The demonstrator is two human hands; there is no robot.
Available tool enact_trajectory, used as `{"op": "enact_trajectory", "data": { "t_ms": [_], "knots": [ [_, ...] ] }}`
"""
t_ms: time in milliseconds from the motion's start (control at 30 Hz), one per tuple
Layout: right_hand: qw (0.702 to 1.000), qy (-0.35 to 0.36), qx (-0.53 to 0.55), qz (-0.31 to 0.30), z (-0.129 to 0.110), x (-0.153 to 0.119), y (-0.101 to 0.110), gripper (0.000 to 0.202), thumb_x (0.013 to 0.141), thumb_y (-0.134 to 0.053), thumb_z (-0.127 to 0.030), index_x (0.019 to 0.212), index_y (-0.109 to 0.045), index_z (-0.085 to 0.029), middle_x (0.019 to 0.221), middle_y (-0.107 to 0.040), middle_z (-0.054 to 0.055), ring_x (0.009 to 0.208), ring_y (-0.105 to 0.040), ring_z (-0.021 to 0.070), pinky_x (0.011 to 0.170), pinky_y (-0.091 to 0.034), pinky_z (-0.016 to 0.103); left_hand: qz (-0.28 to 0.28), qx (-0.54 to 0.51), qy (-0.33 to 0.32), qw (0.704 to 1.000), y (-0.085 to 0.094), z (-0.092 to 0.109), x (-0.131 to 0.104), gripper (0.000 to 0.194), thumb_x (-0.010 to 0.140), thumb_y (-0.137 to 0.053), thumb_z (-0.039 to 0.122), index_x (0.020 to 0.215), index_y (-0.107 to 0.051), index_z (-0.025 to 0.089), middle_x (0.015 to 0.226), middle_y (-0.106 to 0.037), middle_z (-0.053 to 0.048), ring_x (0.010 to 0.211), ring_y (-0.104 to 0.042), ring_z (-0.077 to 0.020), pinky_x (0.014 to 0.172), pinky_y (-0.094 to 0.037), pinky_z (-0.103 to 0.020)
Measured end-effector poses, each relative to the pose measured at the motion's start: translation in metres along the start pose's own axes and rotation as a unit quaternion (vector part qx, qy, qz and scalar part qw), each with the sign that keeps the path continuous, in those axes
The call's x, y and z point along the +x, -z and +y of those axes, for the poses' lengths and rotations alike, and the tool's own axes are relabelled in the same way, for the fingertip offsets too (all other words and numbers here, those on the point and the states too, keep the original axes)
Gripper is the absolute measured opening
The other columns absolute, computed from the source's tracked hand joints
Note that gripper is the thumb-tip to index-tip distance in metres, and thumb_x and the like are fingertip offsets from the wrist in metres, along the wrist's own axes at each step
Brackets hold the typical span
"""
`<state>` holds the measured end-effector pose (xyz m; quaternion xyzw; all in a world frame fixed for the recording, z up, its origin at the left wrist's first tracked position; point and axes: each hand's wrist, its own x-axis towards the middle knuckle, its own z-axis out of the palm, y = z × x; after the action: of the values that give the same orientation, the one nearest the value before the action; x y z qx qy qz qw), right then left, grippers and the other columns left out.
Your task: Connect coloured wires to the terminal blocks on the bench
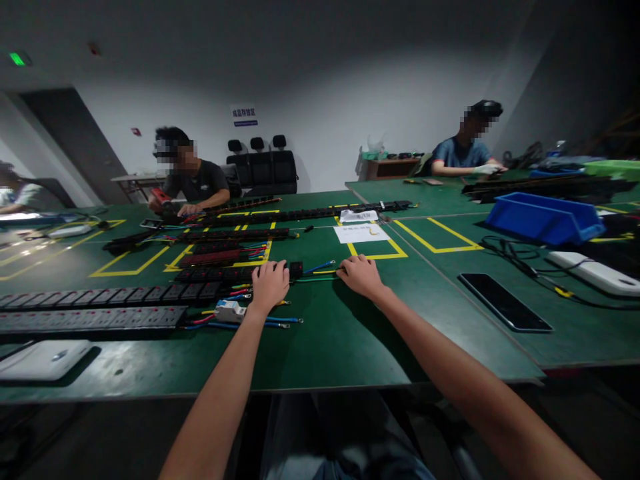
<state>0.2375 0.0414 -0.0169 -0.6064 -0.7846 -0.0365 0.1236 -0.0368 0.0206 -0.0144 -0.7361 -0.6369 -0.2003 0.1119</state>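
Observation:
My left hand (270,288) grips a black socket strip (220,274) near its right end, with the fingers curled over the top. From that end, blue, yellow and green wires (316,279) run to the right. Their far ends meet my right hand (363,275), whose fingers are closed on the yellow and green ones; the fingertips are partly hidden. The blue wire ends in a bare ring lug just beside those fingers. Left of my left wrist lies a white-grey circuit breaker (230,311) with red and blue wires, joined to a long grey socket strip (95,320).
More strips (235,235) lie beyond my hands, near a white paper label (361,233). On the right are a phone (504,301), a white power bank (597,272), black cables and a blue bin (545,219). Co-workers (197,180) sit across the green table (320,360).

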Motion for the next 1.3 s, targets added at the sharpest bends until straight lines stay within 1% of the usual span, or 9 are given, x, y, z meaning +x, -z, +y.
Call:
{"op": "enact_trajectory", "data": {
  "t_ms": [100,300,400,467,567,667,867,1067,1300],
  "knots": [
    [0.999,-0.005,0.038,0.001,0.005,0.003,0.000,0.029,0.104,-0.048,-0.041,0.107,-0.069,-0.021,0.118,-0.068,0.013,0.113,-0.056,0.0287,0.092,-0.042,0.041,-0.002,0.003,0.001,1.000,0.001,0.001,0.000,0.044,0.104,-0.036,0.036,0.136,-0.063,0.023,0.134,-0.065,-0.014,0.127,-0.055,-0.0302,0.112,-0.037,-0.053],
    [0.990,0.040,0.099,0.091,0.003,0.008,0.007,0.033,0.107,-0.038,-0.040,0.111,-0.065,-0.021,0.116,-0.066,0.014,0.111,-0.056,0.0285,0.089,-0.043,0.039,0.000,-0.009,0.004,1.000,0.001,0.001,-0.001,0.044,0.104,-0.037,0.036,0.136,-0.063,0.024,0.134,-0.065,-0.014,0.127,-0.055,-0.0309,0.111,-0.037,-0.054],
    [0.988,0.053,0.098,0.107,-0.001,0.007,0.009,0.034,0.107,-0.037,-0.040,0.112,-0.064,-0.021,0.115,-0.066,0.014,0.110,-0.056,0.0287,0.089,-0.043,0.039,-0.002,-0.011,0.001,1.000,0.001,0.001,-0.001,0.044,0.104,-0.036,0.037,0.135,-0.063,0.024,0.134,-0.065,-0.014,0.127,-0.054,-0.0306,0.112,-0.036,-0.053],
    [0.991,0.044,0.082,0.094,0.001,0.006,0.007,0.032,0.107,-0.039,-0.041,0.108,-0.065,-0.021,0.114,-0.067,0.013,0.110,-0.056,0.0282,0.088,-0.043,0.037,0.000,-0.005,0.002,1.000,0.001,0.001,-0.001,0.043,0.104,-0.036,0.036,0.135,-0.063,0.024,0.135,-0.065,-0.014,0.127,-0.054,-0.0302,0.112,-0.036,-0.053],
    [0.998,0.025,0.055,0.029,0.013,0.005,0.003,0.029,0.105,-0.048,-0.044,0.101,-0.067,-0.022,0.113,-0.068,0.012,0.109,-0.058,0.0275,0.087,-0.043,0.036,0.004,0.006,0.005,1.000,0.000,0.001,-0.001,0.042,0.104,-0.038,0.036,0.135,-0.063,0.024,0.134,-0.065,-0.013,0.127,-0.054,-0.0292,0.112,-0.036,-0.051],
    [0.998,0.010,0.056,-0.018,0.027,0.006,-0.001,0.031,0.103,-0.051,-0.048,0.105,-0.067,-0.022,0.114,-0.069,0.011,0.108,-0.060,0.0268,0.087,-0.045,0.035,0.009,0.009,0.001,1.000,-0.001,0.001,-0.001,0.042,0.104,-0.038,0.035,0.135,-0.063,0.024,0.134,-0.065,-0.013,0.127,-0.055,-0.0284,0.112,-0.036,-0.050],
    [0.999,0.001,0.053,-0.015,0.037,0.006,-0.005,0.044,0.103,-0.046,-0.053,0.126,-0.065,-0.020,0.126,-0.067,0.015,0.118,-0.060,0.0291,0.093,-0.046,0.037,0.005,0.004,0.002,1.000,-0.001,0.000,0.000,0.042,0.104,-0.037,0.036,0.135,-0.063,0.024,0.134,-0.065,-0.013,0.126,-0.055,-0.0294,0.111,-0.037,-0.051],
    [0.998,0.017,0.049,-0.035,0.035,0.005,-0.007,0.045,0.106,-0.039,-0.053,0.122,-0.067,-0.021,0.128,-0.067,0.014,0.117,-0.062,0.0273,0.093,-0.047,0.036,0.010,-0.001,0.001,1.000,-0.002,-0.001,0.000,0.042,0.104,-0.037,0.036,0.134,-0.064,0.024,0.133,-0.066,-0.013,0.126,-0.056,-0.0295,0.112,-0.036,-0.052],
    [0.998,0.029,0.047,-0.036,0.035,0.004,-0.006,0.044,0.107,-0.038,-0.050,0.121,-0.067,-0.020,0.128,-0.067,0.014,0.118,-0.061,0.0274,0.096,-0.046,0.036,0.010,-0.004,0.001,1.000,-0.001,0.000,0.000,0.043,0.104,-0.035,0.036,0.134,-0.064,0.024,0.133,-0.066,-0.014,0.126,-0.056,-0.0300,0.112,-0.037,-0.052]
  ]
}}
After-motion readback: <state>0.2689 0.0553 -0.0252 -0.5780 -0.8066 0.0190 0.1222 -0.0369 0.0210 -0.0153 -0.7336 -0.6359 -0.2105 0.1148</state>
